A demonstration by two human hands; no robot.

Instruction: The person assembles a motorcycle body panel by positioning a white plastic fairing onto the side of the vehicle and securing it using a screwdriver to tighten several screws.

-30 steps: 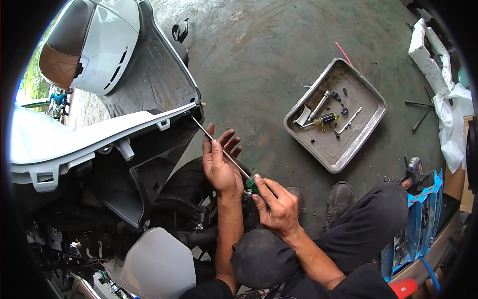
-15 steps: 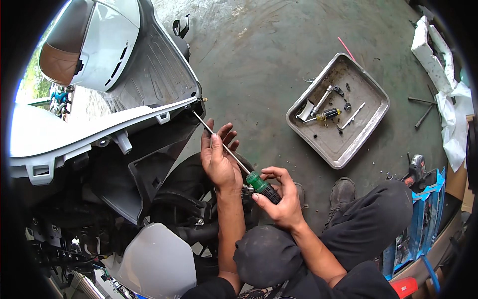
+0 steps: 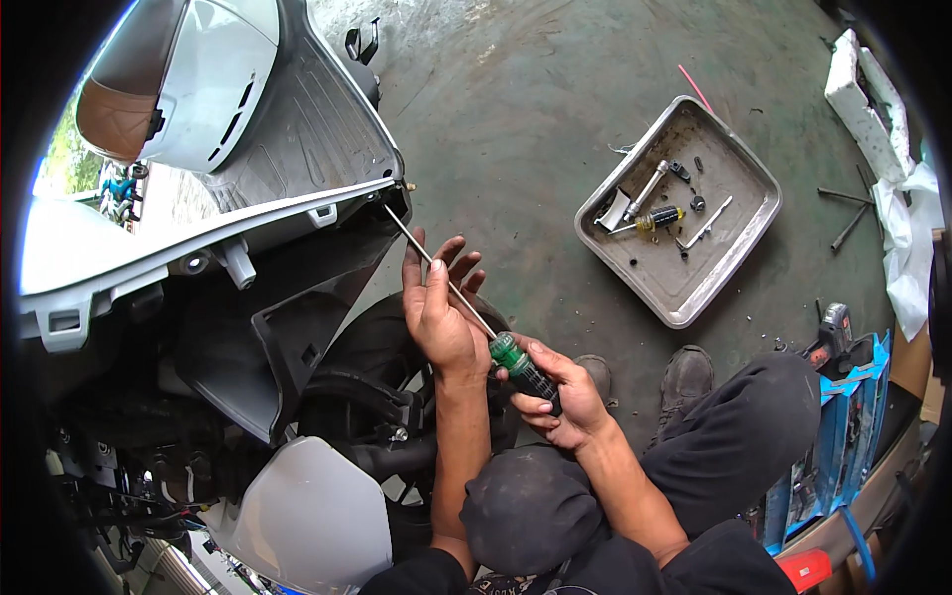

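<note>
A long screwdriver (image 3: 523, 369) with a green and black handle slants up and to the left. Its shaft tip meets the underside of the white body panel (image 3: 288, 223), close to the corner of a scooter's grey footboard (image 3: 327, 129). My right hand (image 3: 573, 402) is wrapped round the handle. Farther up, my left hand (image 3: 443, 317) steadies the shaft between thumb and forefinger, its other fingers loosely spread. What the tip sits on is hidden under the panel edge. A black plastic cover (image 3: 268, 357) lies below the panel, left of my left hand.
On the floor to the right stands a metal tray (image 3: 679, 315) with a yellow-and-black screwdriver (image 3: 659, 218), a ratchet-like tool (image 3: 647, 190) and small parts. A cordless power tool (image 3: 833, 332) rests by a blue toolbox (image 3: 855, 416). The scooter's front wheel (image 3: 357, 357) is beside my left forearm.
My right hand's fingers have closed round the screwdriver handle from a looser, more open hold. My left hand keeps its place on the shaft. The whole view has shifted slightly.
</note>
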